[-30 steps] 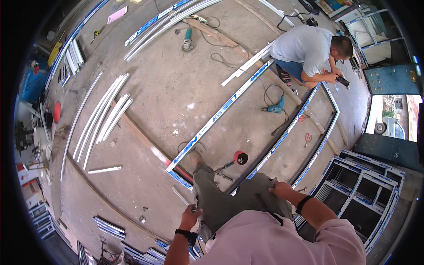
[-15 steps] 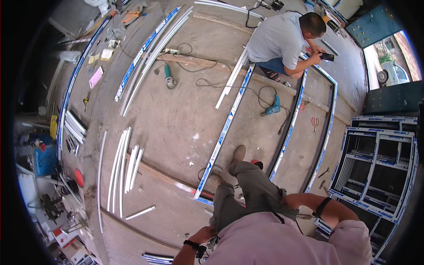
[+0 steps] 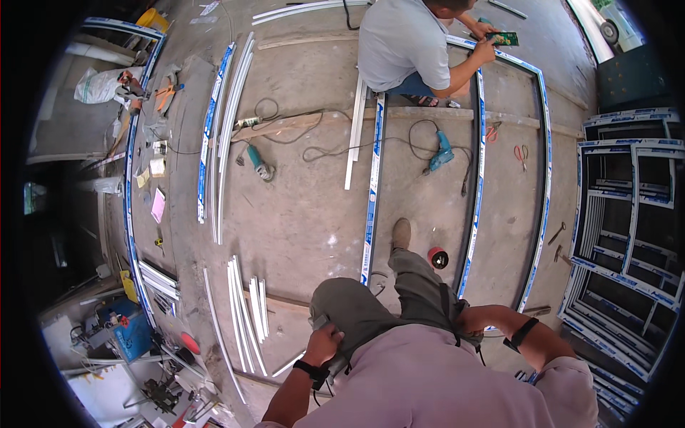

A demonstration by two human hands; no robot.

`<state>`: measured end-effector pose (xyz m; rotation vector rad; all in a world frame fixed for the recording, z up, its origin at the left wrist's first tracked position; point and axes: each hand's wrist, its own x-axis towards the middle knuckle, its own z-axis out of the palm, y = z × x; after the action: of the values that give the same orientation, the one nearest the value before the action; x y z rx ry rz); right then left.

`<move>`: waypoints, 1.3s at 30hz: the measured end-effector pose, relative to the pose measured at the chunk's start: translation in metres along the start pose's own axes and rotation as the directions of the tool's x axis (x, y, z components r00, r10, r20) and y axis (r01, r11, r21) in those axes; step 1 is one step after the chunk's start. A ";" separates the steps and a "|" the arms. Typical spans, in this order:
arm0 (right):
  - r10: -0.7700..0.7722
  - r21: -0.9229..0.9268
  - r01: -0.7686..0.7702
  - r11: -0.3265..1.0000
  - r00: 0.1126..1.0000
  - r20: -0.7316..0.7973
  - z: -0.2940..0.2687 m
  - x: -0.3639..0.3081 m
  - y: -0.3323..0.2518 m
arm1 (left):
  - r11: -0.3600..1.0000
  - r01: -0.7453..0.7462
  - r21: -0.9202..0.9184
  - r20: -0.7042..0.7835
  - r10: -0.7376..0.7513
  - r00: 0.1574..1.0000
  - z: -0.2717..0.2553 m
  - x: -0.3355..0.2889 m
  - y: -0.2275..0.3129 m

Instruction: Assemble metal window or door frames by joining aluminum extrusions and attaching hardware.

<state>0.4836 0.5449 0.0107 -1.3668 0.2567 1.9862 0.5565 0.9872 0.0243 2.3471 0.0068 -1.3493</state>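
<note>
My left hand [image 3: 325, 344] is closed at my left thigh. A small grey object [image 3: 321, 322] sticks out of its fingers; its kind is unclear. At my right hip my right hand [image 3: 471, 320] lies against the trousers, its fingers hidden by the cloth or a pocket. My legs stand within a long window or door frame with blue-and-white film, whose left bar [image 3: 373, 192] and middle bar [image 3: 474, 207] run away from me. Between these bars a teal power drill [image 3: 442, 153] lies on the floor. Nearer my foot sits a red-and-black round thing [image 3: 438, 257].
Ahead, a person [image 3: 407, 50] crouches at the frame's far end, holding a phone [image 3: 504, 38]. An angle grinder [image 3: 260, 165], white strips [image 3: 246, 314] and cables lie left. Red-handled scissors [image 3: 522, 157] and a hammer [image 3: 561, 255] lie right, near stacked frames [image 3: 631, 214].
My view has turned and my body has moved further right and forward. My left hand has risen from low beside me onto the thigh, with the grey object now showing. The right hand stays at the hip.
</note>
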 end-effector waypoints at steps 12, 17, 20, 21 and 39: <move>-0.161 0.426 0.157 0.891 0.987 -0.026 0.080 0.064 -0.018 | 0.966 0.201 -0.163 0.631 -0.055 0.774 -0.092 0.051 -0.043; -0.024 0.514 -0.015 0.858 0.997 0.069 0.102 0.108 -0.086 | 0.986 0.163 -0.035 0.819 -0.065 0.571 -0.151 0.110 -0.049; -0.055 0.537 0.012 0.843 0.997 0.063 0.115 0.119 -0.111 | 0.991 0.117 0.059 0.849 -0.112 0.517 -0.168 0.132 -0.041; -0.104 0.551 0.053 0.833 0.993 0.062 0.120 0.126 -0.113 | 0.990 0.096 0.103 0.851 -0.137 0.507 -0.172 0.139 -0.041; 0.322 0.274 0.425 0.863 -0.044 -0.946 0.048 0.252 -0.030 | 0.922 0.010 0.387 0.686 -0.295 0.665 -0.172 0.296 0.044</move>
<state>0.4182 0.7011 -0.1838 -2.1153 1.2974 0.1871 0.8631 0.9492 -0.1297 1.8854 -0.3099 -2.4894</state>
